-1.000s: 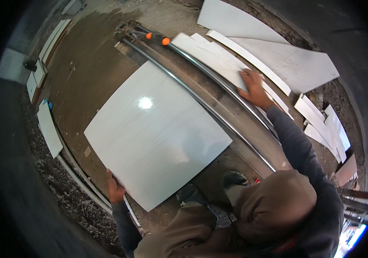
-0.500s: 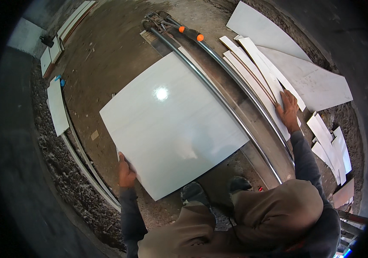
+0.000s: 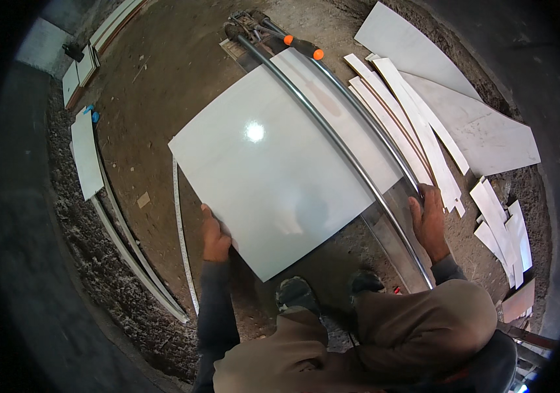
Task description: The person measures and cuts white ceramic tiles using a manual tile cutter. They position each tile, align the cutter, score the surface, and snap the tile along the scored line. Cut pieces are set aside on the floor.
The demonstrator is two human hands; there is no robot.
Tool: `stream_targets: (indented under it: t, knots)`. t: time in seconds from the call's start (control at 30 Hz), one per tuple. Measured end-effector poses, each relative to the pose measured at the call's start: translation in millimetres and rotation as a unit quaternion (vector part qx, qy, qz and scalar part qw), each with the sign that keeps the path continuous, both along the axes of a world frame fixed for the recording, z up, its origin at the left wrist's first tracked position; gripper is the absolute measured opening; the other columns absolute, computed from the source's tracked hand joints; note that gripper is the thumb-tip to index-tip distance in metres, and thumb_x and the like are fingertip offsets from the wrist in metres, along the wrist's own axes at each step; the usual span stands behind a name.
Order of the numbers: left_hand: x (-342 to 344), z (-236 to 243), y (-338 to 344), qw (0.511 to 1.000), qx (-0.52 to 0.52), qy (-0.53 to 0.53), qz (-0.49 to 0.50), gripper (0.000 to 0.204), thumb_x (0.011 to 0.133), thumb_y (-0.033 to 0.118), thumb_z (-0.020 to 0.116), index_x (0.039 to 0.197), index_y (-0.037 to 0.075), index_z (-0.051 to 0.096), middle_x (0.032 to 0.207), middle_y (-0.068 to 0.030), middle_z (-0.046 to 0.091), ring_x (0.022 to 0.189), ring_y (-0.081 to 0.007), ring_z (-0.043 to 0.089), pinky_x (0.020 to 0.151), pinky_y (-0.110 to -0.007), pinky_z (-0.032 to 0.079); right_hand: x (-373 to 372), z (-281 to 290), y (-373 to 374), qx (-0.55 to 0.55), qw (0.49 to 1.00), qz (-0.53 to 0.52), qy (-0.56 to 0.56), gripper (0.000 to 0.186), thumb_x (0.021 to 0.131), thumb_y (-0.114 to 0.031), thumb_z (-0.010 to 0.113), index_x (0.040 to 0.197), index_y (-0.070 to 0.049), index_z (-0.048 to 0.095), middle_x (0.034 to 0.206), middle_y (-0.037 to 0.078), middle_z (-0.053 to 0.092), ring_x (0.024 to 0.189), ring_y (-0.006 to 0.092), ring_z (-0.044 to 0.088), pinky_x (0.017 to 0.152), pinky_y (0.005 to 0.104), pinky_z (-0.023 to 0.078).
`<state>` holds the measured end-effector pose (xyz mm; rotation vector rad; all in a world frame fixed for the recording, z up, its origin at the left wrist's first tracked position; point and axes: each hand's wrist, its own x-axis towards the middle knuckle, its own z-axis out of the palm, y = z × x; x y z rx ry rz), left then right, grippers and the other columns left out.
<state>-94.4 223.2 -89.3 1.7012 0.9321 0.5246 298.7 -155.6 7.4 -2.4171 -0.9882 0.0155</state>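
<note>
A large glossy white tile (image 3: 254, 190) lies slantwise on a manual tile cutter, passing beneath its two long metal rails (image 3: 332, 134). My left hand (image 3: 216, 237) grips the tile's left edge, thumb on top and the other fingers hidden under it. Beside the right-hand rail rests my right hand (image 3: 432, 226), fingers stretched out and thumb apart, near the tile's right corner. Whether it touches the rail is hard to make out. The cutter's head (image 3: 246, 29), near orange knobs (image 3: 318, 54), sits at the far end of the rails.
Narrow white tile strips (image 3: 417, 124) and larger offcuts (image 3: 470, 118) lie to the right, with shorter pieces (image 3: 499, 223) nearer me. A long marked ruler (image 3: 182, 242) lies left of my left hand. More strips (image 3: 87, 157) line the left wall. My shoes (image 3: 296, 293) are close to the cutter.
The tile has slid right and away from me, farther under both rails, with my left hand on it. My right hand has left the strips and come nearer beside the rail. The ruler is now uncovered.
</note>
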Motion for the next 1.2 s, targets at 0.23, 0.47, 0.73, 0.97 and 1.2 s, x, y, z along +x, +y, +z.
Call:
stream_targets:
  t: [0.23, 0.47, 0.73, 0.97, 1.2]
  knots:
    - [76.8, -19.9, 28.1, 0.864, -0.399, -0.188, 0.242, 0.061, 0.112, 0.050, 0.038, 0.147, 0.001, 0.048, 0.151, -0.0131, 0.053, 0.133, -0.0269, 0.055, 0.113, -0.043, 0.046, 15.3, -1.8, 10.7, -0.028, 0.997, -0.013, 0.073, 0.033, 0.109, -0.031, 0.057, 0.118, 0.000, 0.060, 0.081, 0.020, 0.065, 0.065, 0.0348, 0.063, 0.061, 0.0457, 0.050]
    - [103.9, -28.0, 36.2, 0.852, -0.402, -0.226, 0.247, 0.055, 0.114, 0.044, 0.039, 0.139, -0.003, 0.053, 0.139, -0.0148, 0.061, 0.123, -0.0267, 0.061, 0.107, -0.040, 0.051, 25.9, -7.7, 22.8, -0.060, 0.994, -0.029, 0.090, 0.036, 0.109, -0.034, 0.057, 0.105, 0.001, 0.060, 0.072, 0.022, 0.062, 0.061, 0.0368, 0.062, 0.058, 0.0475, 0.047]
    - [125.1, -38.7, 46.9, 0.847, -0.377, -0.226, 0.298, 0.053, 0.114, 0.042, 0.039, 0.137, -0.003, 0.054, 0.138, -0.0132, 0.062, 0.122, -0.0254, 0.062, 0.107, -0.039, 0.051, 36.1, -15.3, 41.8, -0.072, 0.993, -0.021, 0.093, 0.039, 0.108, -0.036, 0.058, 0.100, 0.002, 0.061, 0.070, 0.019, 0.061, 0.059, 0.0308, 0.061, 0.055, 0.0448, 0.045]
    - [132.1, -30.4, 49.7, 0.836, -0.389, -0.213, 0.322, 0.051, 0.114, 0.041, 0.039, 0.138, -0.002, 0.053, 0.139, -0.0130, 0.061, 0.126, -0.0254, 0.059, 0.111, -0.040, 0.048, 61.6, -12.6, 45.9, 0.082, 0.880, -0.168, 0.437, 0.055, 0.110, -0.052, 0.046, 0.100, -0.001, 0.064, 0.078, 0.006, 0.065, 0.064, 0.0157, 0.062, 0.056, 0.0327, 0.050]
    - [126.3, -49.8, 56.2, 0.838, -0.413, -0.166, 0.317, 0.051, 0.114, 0.042, 0.039, 0.140, -0.001, 0.051, 0.139, -0.0131, 0.060, 0.126, -0.0266, 0.059, 0.111, -0.042, 0.049, 49.1, -1.7, 57.7, -0.125, 0.969, -0.010, 0.211, 0.065, 0.110, -0.057, 0.041, 0.102, 0.003, 0.064, 0.082, 0.013, 0.066, 0.070, 0.0219, 0.060, 0.067, 0.0377, 0.051]
